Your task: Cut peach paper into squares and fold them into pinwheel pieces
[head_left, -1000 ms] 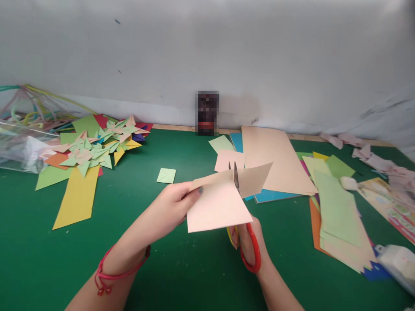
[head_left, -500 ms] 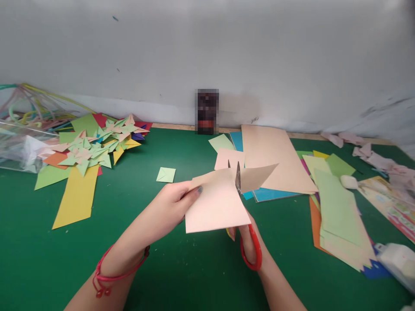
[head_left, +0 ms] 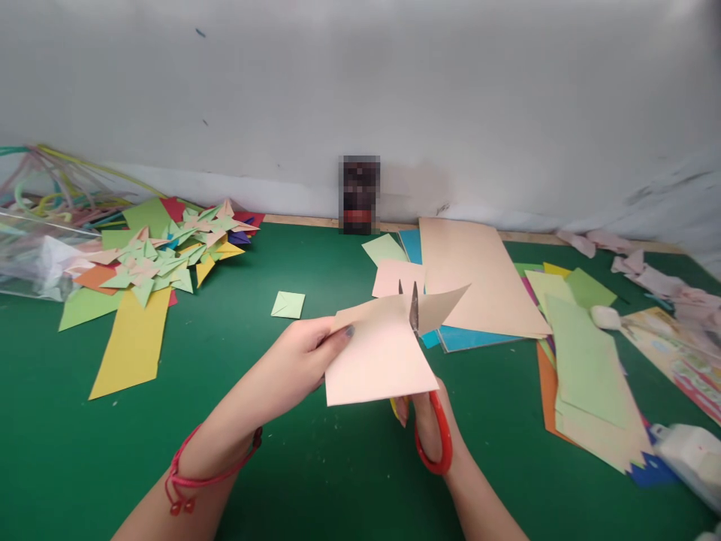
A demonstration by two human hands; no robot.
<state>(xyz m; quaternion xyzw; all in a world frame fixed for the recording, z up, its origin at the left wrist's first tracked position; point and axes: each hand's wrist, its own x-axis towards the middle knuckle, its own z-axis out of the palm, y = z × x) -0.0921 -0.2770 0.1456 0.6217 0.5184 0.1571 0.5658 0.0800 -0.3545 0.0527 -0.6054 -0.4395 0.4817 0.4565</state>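
Note:
My left hand (head_left: 309,353) pinches the left edge of a pale pink sheet of paper (head_left: 377,353), thumb on top. In my right hand (head_left: 431,421) is a pair of scissors (head_left: 442,443) with red handles, its fingers partly hidden below the paper. The parted blades straddle the sheet's far edge, and a strip of it curls up to the right of them. On the table beyond my left hand lies a small folded light green paper square (head_left: 288,305).
Folded paper stars (head_left: 152,263) and coloured sheets lie at the left beside a clear plastic bag (head_left: 28,255). Large peach sheets (head_left: 473,278) rest over blue ones behind the scissors. Green strips (head_left: 586,361) and a white bottle-like object (head_left: 692,454) are at the right. A pixelated dark object (head_left: 359,195) leans against the wall.
The paper has shifted slightly right in my left hand's grip. The cut strip curls a little more upright, its tip nearer the blades. The scissor handles have moved slightly left and down.

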